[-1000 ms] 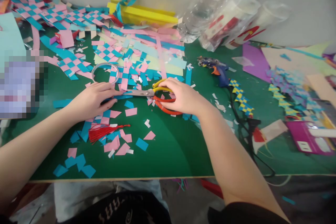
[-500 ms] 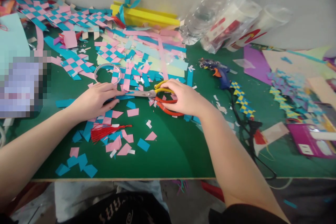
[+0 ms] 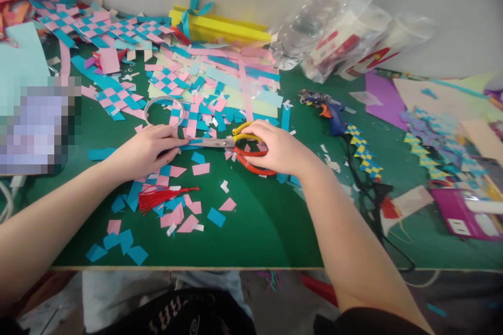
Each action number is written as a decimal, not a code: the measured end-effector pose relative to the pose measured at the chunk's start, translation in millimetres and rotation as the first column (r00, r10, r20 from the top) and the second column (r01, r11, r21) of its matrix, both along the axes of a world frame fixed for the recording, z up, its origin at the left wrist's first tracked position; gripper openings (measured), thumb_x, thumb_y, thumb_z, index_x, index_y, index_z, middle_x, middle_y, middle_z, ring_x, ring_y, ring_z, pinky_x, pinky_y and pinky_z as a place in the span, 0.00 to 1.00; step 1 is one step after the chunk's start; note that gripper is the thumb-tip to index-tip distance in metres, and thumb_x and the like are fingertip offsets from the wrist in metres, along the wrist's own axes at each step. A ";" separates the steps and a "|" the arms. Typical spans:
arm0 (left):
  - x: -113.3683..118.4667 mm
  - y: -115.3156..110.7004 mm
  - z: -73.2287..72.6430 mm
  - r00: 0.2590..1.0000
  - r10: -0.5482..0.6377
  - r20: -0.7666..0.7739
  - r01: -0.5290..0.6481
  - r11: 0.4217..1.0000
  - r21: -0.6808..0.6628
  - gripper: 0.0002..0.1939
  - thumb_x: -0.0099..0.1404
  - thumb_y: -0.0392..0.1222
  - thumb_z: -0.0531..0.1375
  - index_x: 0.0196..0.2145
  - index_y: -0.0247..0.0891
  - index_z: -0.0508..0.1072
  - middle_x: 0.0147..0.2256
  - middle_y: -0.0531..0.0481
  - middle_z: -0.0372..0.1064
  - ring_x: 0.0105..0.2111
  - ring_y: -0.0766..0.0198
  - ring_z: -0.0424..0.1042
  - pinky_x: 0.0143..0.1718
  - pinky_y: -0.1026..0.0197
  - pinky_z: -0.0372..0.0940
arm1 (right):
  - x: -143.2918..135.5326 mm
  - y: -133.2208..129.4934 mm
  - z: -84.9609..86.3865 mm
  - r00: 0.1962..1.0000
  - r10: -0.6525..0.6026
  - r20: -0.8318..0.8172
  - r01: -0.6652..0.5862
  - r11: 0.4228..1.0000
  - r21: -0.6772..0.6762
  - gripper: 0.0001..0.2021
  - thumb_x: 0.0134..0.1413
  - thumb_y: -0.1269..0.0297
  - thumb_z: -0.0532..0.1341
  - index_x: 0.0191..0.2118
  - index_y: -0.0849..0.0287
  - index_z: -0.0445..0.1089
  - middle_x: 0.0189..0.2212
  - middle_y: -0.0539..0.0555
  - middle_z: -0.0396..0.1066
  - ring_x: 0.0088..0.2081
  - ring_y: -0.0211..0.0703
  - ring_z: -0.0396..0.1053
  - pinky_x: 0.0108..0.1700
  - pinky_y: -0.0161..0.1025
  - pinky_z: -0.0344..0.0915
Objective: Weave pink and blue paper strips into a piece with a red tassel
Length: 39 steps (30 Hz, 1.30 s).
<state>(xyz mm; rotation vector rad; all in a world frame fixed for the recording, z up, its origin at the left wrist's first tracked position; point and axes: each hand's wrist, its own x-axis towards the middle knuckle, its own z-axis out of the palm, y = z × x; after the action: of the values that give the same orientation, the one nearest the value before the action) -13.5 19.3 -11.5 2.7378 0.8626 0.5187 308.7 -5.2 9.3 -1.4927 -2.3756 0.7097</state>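
Observation:
My right hand (image 3: 281,147) has its fingers through the red and yellow handles of a pair of scissors (image 3: 215,143). The blades point left and look nearly closed. My left hand (image 3: 151,149) pinches a blue paper strip (image 3: 195,142) at the blade tips; part of the strip is hidden by the fingers. Under the left hand lies a pink and blue woven paper piece (image 3: 161,180), mostly covered. Close in front of it rests a red tassel (image 3: 157,198). A roll of clear tape (image 3: 146,110) sits just beyond the left hand.
Pink and blue paper scraps (image 3: 190,223) litter the green table (image 3: 259,230). Woven paper pieces (image 3: 98,29) and a yellow folded paper (image 3: 231,29) lie at the back. Right of centre are a blue glue gun (image 3: 335,119), its cord and plastic-wrapped cups (image 3: 349,36). A phone (image 3: 37,128) is at left.
The view has shifted slightly, so everything sits a little further right. Both hands keep their hold, and the scissors stay at the blue strip with hardly any visible movement.

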 end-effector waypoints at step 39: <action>-1.0 -1.1 -3.0 0.998 0.004 -0.060 0.000 0.998 0.059 0.18 0.73 0.42 0.48 0.52 0.38 0.73 0.44 0.43 0.71 0.43 0.59 0.71 0.46 0.55 0.66 | -4.9 2.5 -14.3 0.959 -0.283 -0.021 0.263 0.857 0.443 0.16 0.51 0.59 0.62 0.47 0.53 0.68 0.50 0.58 0.72 0.51 0.55 0.71 0.47 0.52 0.71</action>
<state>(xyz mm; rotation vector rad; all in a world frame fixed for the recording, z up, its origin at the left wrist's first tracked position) -14.5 18.1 -14.5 2.8200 0.8780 0.4712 303.8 -2.7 -5.0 -1.5944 -2.0960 0.0570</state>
